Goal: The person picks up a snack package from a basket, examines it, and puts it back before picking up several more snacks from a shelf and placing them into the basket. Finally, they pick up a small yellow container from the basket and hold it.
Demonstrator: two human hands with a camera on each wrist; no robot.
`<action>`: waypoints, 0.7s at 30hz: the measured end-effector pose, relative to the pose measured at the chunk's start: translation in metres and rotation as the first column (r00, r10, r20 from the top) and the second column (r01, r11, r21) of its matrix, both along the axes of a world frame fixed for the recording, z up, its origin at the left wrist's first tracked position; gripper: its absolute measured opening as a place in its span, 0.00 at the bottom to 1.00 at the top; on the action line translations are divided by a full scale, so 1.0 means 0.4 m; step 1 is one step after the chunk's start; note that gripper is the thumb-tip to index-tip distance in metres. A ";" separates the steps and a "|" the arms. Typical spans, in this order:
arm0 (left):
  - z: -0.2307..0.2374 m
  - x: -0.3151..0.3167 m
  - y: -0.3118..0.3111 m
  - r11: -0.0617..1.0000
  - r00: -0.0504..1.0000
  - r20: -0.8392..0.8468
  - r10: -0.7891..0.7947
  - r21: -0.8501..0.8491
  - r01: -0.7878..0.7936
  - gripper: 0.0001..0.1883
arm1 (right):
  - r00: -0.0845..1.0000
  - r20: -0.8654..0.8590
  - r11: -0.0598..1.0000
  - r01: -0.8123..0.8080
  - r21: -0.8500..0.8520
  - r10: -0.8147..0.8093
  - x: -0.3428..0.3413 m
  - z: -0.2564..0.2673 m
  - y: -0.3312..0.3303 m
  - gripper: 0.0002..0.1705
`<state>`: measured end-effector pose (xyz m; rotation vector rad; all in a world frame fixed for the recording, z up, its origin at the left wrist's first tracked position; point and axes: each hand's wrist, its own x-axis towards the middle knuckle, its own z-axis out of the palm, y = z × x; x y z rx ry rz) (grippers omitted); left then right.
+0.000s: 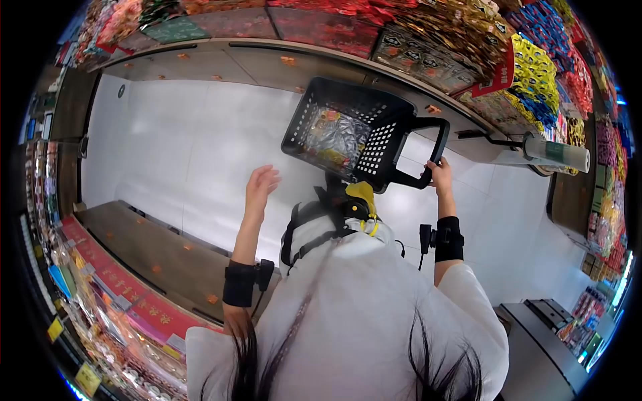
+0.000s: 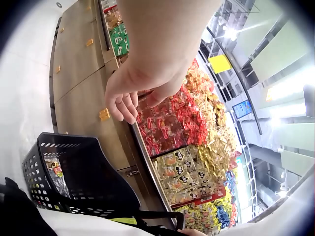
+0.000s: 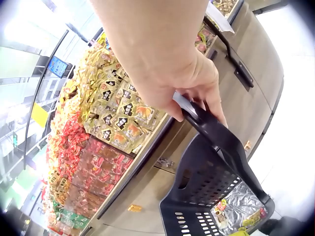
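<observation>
My right hand [image 1: 440, 175] grips the black handle [image 3: 224, 135] of a shopping basket [image 1: 394, 144]. The basket hangs tilted in front of my body, beside the snack counter. Inside it lie several packaged items in shiny clear plastic [image 1: 338, 137], with red and yellow patches. In the head view my left hand [image 1: 262, 187] is held out over the pale floor, fingers relaxed and nothing in them. In the left wrist view that same left hand [image 2: 130, 96] overlaps the counter edge, its fingers loosely bent, with red-wrapped snacks [image 2: 162, 125] behind it.
Heaped packets in gold [image 3: 118, 110], red and yellow fill the counter ahead, with its wooden front [image 1: 247, 60] below. A roll of clear bags [image 1: 558, 152] sticks out on a holder at the right. Another stocked counter [image 1: 154, 250] stands at the left.
</observation>
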<state>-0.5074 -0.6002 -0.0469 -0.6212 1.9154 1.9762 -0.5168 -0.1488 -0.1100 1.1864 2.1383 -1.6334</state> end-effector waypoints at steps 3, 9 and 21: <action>-0.008 -0.043 0.027 0.998 0.998 0.007 -0.062 0.015 0.061 0.16 | 0.999 -0.013 0.998 -0.048 -0.032 0.047 -0.009 0.018 -0.006 0.12; -0.026 -0.103 0.040 0.990 0.990 0.032 -0.138 0.019 0.138 0.16 | 0.996 -0.026 0.993 -0.082 -0.081 0.081 -0.044 0.016 -0.045 0.13; -0.070 -0.195 -0.097 0.984 0.982 0.069 -0.174 0.050 0.171 0.15 | 0.997 -0.072 0.991 -0.023 -0.128 0.014 -0.132 0.010 -0.221 0.17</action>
